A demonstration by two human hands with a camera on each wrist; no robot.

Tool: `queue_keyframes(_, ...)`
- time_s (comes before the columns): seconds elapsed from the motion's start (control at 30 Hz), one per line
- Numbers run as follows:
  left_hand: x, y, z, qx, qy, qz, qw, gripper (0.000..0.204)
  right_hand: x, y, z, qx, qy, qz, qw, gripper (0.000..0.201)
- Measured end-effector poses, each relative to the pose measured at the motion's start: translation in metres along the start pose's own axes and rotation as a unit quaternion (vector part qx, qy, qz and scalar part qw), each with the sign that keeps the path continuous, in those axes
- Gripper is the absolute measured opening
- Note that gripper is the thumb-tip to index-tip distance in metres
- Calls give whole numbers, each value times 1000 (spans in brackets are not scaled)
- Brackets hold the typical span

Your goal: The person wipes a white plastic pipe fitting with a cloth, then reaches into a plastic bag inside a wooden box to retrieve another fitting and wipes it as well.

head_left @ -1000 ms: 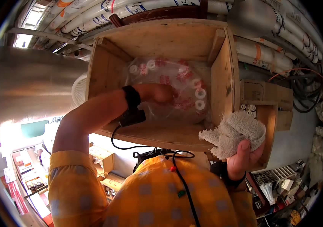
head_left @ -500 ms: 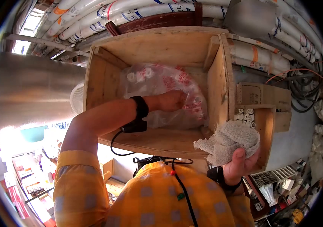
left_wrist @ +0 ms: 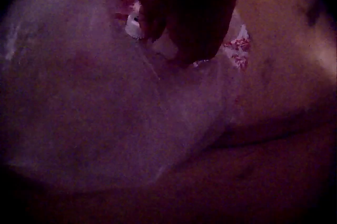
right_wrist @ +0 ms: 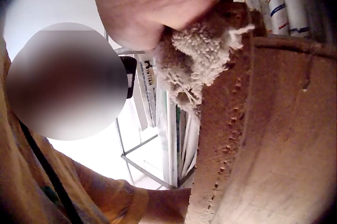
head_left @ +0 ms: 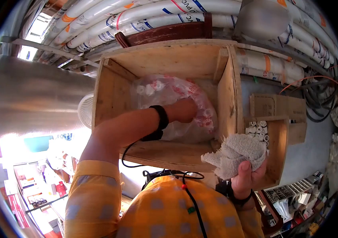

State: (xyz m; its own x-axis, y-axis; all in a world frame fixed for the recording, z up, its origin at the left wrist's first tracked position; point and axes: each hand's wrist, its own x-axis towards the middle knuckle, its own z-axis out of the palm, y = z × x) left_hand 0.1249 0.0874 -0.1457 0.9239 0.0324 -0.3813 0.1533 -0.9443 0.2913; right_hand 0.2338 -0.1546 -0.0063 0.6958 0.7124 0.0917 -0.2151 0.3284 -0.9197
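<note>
My left hand reaches down into a clear plastic bag with red print inside a wooden box. In the dark left wrist view its curled fingers hold a small white pipe fitting at their tips; the rest of the grasp is in shadow. More white fittings show through the bag toward the far left. My right hand grips a bunched, frayed grey-white terry cloth by the box's near right corner. The right wrist view shows the cloth hanging under the fingers, against the box's edge.
A smaller wooden tray with several white fittings stands right of the box. Cardboard boxes lie behind it, white pipes along the back. A large wrapped roll lies on the left. A cable trails from the left wrist.
My left hand has moved right within the box, and the bag is bunched more toward the right around it. The right hand with the cloth has shifted slightly left; the box sits lower in view.
</note>
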Motion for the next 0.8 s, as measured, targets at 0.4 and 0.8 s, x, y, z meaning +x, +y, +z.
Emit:
queue_keyframes(0.4,12,0,18,119,-27,-31,992,16,6,-5,-2,20,-43,42,998,55)
queue_keyframes(0.8,-27,-2,-23,-31,-173,-99,979,26,13,-7,-1,-14,-106,46,993,38)
